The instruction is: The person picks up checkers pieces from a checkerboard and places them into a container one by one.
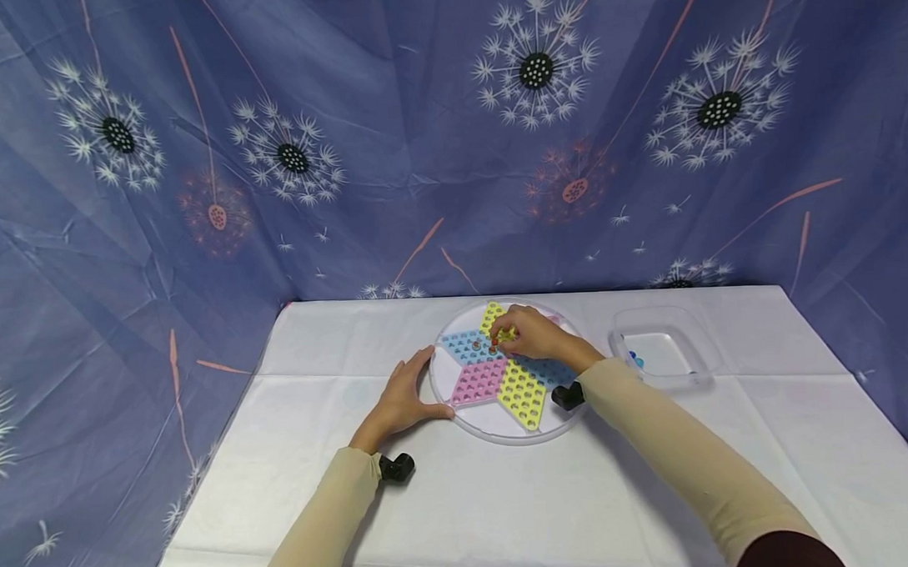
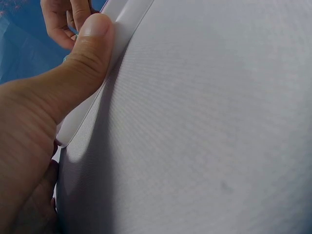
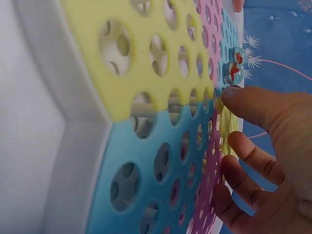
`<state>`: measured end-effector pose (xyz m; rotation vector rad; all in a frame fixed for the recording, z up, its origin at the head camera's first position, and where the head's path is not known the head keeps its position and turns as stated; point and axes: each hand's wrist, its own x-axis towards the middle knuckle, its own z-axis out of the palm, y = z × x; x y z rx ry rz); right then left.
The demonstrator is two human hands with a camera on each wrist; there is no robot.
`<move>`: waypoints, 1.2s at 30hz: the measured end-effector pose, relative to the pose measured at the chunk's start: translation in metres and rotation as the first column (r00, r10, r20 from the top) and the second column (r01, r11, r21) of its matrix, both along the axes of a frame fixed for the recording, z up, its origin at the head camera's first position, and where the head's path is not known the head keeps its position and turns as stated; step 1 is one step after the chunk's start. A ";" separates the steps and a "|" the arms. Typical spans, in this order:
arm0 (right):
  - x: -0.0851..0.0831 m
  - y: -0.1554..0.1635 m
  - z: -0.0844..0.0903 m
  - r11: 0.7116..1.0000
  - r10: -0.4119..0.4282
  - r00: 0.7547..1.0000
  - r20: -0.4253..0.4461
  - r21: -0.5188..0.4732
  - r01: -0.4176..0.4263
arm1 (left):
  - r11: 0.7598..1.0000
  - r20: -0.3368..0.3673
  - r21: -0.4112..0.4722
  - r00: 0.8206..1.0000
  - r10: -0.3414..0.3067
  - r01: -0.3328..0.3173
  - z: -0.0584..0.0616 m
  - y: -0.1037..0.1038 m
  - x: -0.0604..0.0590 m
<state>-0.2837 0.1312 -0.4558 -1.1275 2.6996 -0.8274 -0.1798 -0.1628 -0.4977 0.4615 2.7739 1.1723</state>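
The head view shows a round white board (image 1: 489, 417) with a perforated star of blue, pink and yellow sections, lying on a white cloth-covered table (image 1: 507, 515). The person's left hand (image 1: 400, 398) is at the board's left rim, its thumb and fingers spread wide apart; the left wrist view shows the thumb resting on that rim. The person's right hand (image 1: 534, 332) reaches over the board from the right, its fingertips at the small clear marbles with red swirls (image 1: 476, 345) on the blue section toward the board's left. In the right wrist view, the thumb tip is just beside two of these marbles, and three fingers stand apart from it; whether thumb and forefinger pinch another marble cannot be told. A clear plastic container (image 1: 667, 351) stands right of the board, with a few blue marbles (image 1: 637, 359) inside.

The step in hand appears to be setting or adjusting a red-swirled marble in a hole while the left hand steadies the board. The next move probably calls for a light, accurate release that leaves the neighbouring marble undisturbed.
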 end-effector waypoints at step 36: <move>0.000 -0.003 0.009 0.999 0.038 0.999 0.003 0.014 -0.038 | 1.000 0.016 0.012 1.000 0.018 -0.018 0.003 0.002 0.002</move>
